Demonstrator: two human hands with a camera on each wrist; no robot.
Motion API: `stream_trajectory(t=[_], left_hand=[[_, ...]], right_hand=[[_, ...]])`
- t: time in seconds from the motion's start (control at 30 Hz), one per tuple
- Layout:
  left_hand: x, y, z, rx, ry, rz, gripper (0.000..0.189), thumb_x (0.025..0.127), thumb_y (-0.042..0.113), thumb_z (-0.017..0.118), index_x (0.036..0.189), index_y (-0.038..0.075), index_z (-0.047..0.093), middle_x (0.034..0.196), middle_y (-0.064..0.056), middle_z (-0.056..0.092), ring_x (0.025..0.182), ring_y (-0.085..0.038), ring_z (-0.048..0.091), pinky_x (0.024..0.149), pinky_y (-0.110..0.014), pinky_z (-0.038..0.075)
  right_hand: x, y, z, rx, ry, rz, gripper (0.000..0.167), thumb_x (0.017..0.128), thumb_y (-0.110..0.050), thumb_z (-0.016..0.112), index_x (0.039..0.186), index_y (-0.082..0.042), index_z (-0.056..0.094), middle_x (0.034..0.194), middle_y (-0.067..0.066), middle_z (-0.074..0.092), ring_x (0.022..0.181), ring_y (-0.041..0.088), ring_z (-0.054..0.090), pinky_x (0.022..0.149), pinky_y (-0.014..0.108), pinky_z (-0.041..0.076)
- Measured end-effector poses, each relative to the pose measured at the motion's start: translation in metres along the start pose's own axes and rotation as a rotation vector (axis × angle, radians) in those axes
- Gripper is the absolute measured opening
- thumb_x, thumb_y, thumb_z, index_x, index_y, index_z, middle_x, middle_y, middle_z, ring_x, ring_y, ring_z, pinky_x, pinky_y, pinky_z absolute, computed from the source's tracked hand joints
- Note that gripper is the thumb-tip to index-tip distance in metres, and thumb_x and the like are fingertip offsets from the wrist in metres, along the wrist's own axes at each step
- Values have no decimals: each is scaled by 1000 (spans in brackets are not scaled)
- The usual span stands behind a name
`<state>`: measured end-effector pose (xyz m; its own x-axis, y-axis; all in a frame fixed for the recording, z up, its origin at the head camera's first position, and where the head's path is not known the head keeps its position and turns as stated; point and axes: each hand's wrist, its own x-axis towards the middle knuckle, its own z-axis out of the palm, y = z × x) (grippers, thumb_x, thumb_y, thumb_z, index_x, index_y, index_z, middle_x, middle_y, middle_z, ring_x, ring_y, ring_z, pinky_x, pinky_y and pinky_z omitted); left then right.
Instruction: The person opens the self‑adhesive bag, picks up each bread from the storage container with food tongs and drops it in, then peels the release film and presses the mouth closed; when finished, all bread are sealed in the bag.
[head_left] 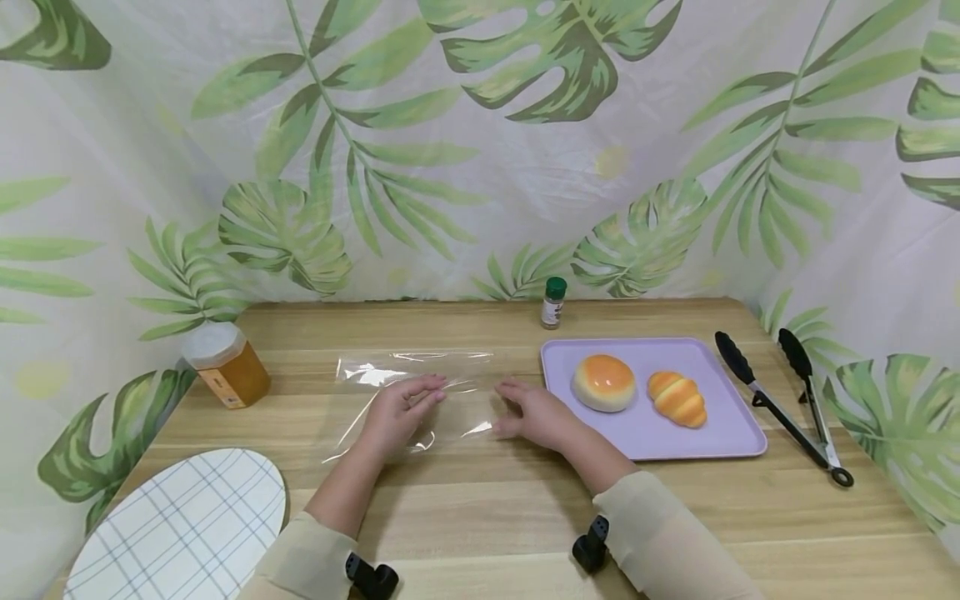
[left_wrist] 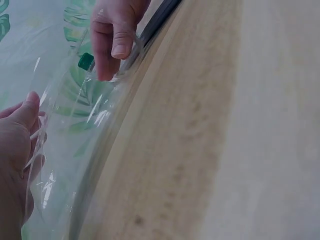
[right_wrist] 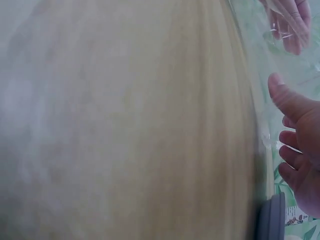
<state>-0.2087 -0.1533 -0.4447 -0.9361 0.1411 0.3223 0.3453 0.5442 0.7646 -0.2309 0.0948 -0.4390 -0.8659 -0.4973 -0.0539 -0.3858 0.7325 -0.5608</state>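
Note:
A clear plastic bag [head_left: 465, 412] lies on the wooden table in front of me, its creases and edges shining. My left hand [head_left: 401, 417] is over its middle, touching the film with loosely bent fingers; the thumb stands apart from them in the left wrist view. At the bag's right end is my right hand [head_left: 536, 414], fingers spread and slightly bent. In the left wrist view, a loop of film surrounds the fingertips of the right hand [left_wrist: 114, 37]. Whether they press on the film cannot be made out. The right wrist view shows that thumb [right_wrist: 290, 100] held away from the fingers.
Right of the bag, a purple tray [head_left: 660, 442] carries a round bun [head_left: 603, 383] and a croissant [head_left: 677, 400]. Black-tipped tongs [head_left: 795, 425] lie beyond it. A green-capped shaker [head_left: 553, 302] stands behind. At left are an amber jar [head_left: 228, 367] and a checked oval mat [head_left: 187, 525].

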Motion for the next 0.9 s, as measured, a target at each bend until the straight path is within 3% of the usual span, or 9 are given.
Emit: stream_trajectory(t=[0.2, 0.5, 0.7, 0.9], left_hand=[[-1, 3, 1, -35, 2, 17, 20, 90, 17, 70, 107, 8, 74, 119, -9, 71, 118, -31, 64, 106, -49, 48], [-1, 8, 0, -30, 38, 71, 18, 88, 14, 72, 103, 5, 75, 112, -9, 74, 111, -31, 68, 101, -49, 51], [-3, 4, 1, -39, 21, 17, 18, 90, 18, 71, 105, 8, 75, 115, -8, 73, 115, -30, 66, 104, -49, 50], [-5, 1, 2, -77, 37, -19, 18, 90, 17, 71, 106, 10, 75, 114, -7, 74, 116, -28, 66, 106, -46, 49]], right_hand=[[1, -3, 2, -51, -17, -29, 79, 83, -37, 78, 147, -6, 43, 156, 16, 36, 147, 34, 29, 121, 50, 28], [1, -2, 6, -68, -20, -34, 83, 80, -41, 79, 146, -5, 44, 153, 21, 39, 144, 38, 35, 119, 51, 31], [0, -2, 4, -42, -14, -23, 82, 81, -41, 79, 147, -7, 43, 155, 20, 37, 145, 37, 33, 120, 50, 30], [-10, -3, -10, 62, 56, -1, 74, 85, -35, 76, 146, -7, 45, 154, 15, 40, 144, 35, 35, 121, 50, 29]])
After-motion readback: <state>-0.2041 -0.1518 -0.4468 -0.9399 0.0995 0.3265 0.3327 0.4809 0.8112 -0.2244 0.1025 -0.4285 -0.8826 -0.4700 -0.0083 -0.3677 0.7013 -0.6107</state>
